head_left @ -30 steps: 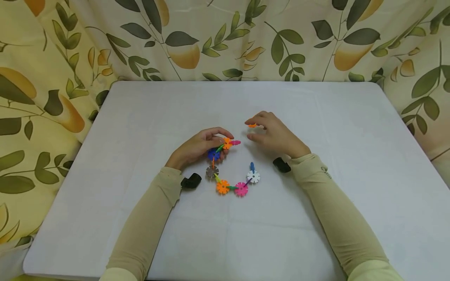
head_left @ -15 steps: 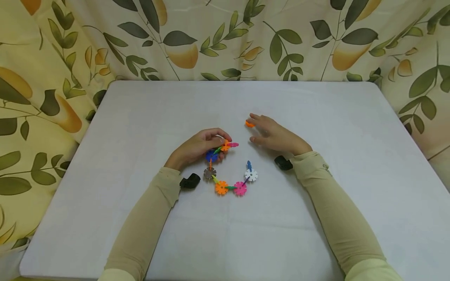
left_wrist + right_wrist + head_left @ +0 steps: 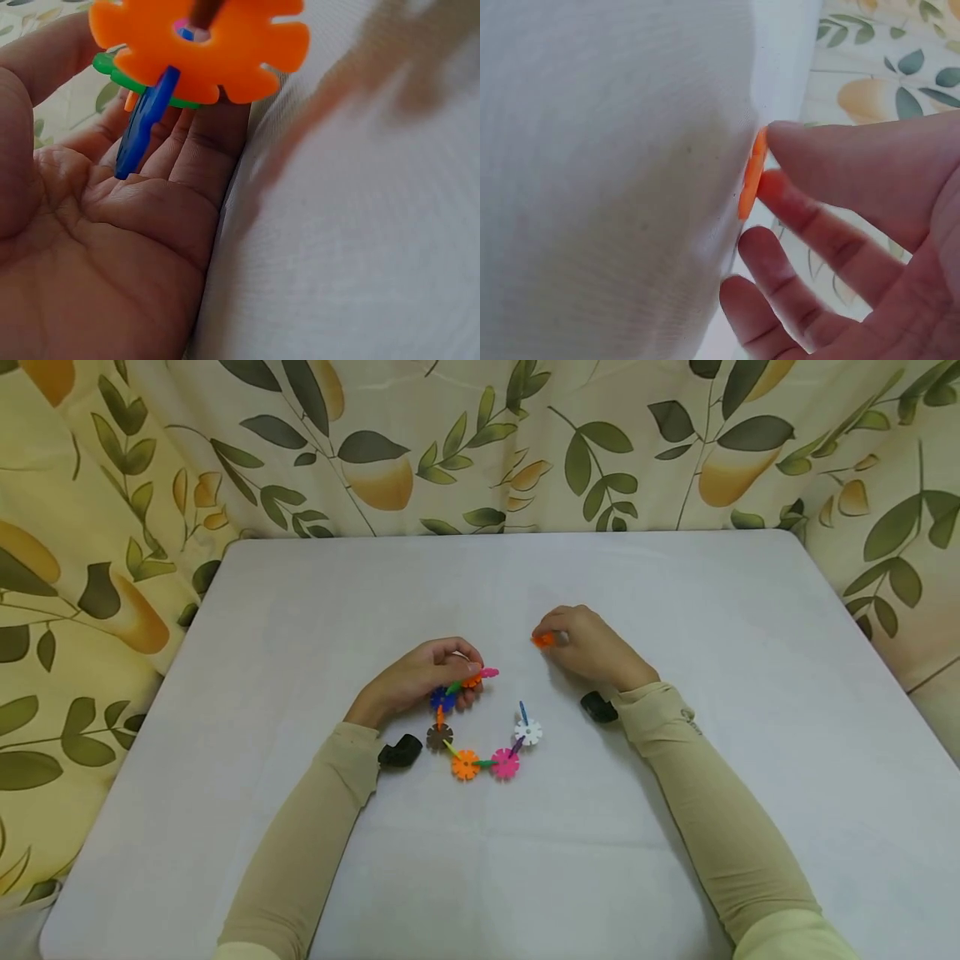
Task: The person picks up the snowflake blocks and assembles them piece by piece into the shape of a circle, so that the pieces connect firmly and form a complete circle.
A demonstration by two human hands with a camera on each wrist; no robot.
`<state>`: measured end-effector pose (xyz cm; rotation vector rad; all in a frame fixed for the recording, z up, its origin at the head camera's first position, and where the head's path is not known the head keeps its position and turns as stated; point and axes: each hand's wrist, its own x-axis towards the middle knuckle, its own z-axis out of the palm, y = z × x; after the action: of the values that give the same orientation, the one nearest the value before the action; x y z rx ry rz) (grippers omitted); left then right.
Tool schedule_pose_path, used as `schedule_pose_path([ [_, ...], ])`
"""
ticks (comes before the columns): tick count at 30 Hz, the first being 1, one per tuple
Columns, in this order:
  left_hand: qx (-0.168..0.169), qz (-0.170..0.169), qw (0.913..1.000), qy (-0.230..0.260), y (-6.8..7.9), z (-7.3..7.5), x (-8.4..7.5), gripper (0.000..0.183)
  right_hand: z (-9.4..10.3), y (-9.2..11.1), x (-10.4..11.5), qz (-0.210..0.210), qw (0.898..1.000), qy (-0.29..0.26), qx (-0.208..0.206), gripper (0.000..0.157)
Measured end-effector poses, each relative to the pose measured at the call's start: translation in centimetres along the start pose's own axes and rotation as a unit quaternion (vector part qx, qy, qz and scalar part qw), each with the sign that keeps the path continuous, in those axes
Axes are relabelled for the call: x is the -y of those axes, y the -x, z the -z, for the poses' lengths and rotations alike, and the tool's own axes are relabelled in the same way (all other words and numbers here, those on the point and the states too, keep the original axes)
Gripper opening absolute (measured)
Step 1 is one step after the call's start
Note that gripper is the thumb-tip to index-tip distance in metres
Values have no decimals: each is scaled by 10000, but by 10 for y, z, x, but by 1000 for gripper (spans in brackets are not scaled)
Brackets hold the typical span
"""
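Observation:
A curved chain of slotted plastic snowflake discs lies on the white table, with a pink disc [image 3: 506,764], an orange disc [image 3: 466,765], a brown disc [image 3: 439,737] and a white disc [image 3: 528,732] among its links. My left hand [image 3: 420,677] pinches the chain's far end, near a blue disc [image 3: 442,700] and a pink end disc [image 3: 489,673]. Across from it, my right hand [image 3: 596,647] pinches a loose orange disc [image 3: 754,174] between thumb and index finger, close to the table. In the left wrist view, a large orange disc [image 3: 247,56] partly hides the left fingers.
Black wrist-worn pieces show beside the left wrist [image 3: 401,752] and the right wrist [image 3: 598,707]. The white table [image 3: 637,860] extends around the chain. A leaf-patterned curtain [image 3: 480,452] hangs behind its far edge and along its sides.
The right fingers, spread over the loose orange disc half a second ago, have closed on it and drawn it slightly nearer. The left hand keeps its hold on the chain. The head view has shifted slightly.

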<state>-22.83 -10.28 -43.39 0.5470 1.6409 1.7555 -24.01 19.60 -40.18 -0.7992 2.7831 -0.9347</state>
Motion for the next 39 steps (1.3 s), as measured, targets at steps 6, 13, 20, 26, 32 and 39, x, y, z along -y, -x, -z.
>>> schedule_pose_path([
  [6, -45, -37, 10000, -41, 3, 1, 0, 11, -1, 1, 3, -371, 9991, 206, 49, 35],
  [13, -36, -18, 10000, -44, 3, 1, 1, 11, -2, 1, 1, -921, 9954, 124, 221, 34],
  [20, 3, 5, 9999, -144, 3, 2, 0, 25, 0, 3, -3, -1014, 9944, 153, 241, 28],
  [26, 93, -53, 9998, -196, 1, 2, 1, 25, 2, 6, -4, -968, 9952, -68, 84, 12],
  [32, 148, -134, 9997, -152, 1, 2, 2, 23, 5, 9, -3, -983, 9950, -170, 33, 4],
  [39, 70, -104, 9998, -149, 1, 2, 1, 23, 5, 8, 6, -1061, 9925, -605, 82, 9],
])
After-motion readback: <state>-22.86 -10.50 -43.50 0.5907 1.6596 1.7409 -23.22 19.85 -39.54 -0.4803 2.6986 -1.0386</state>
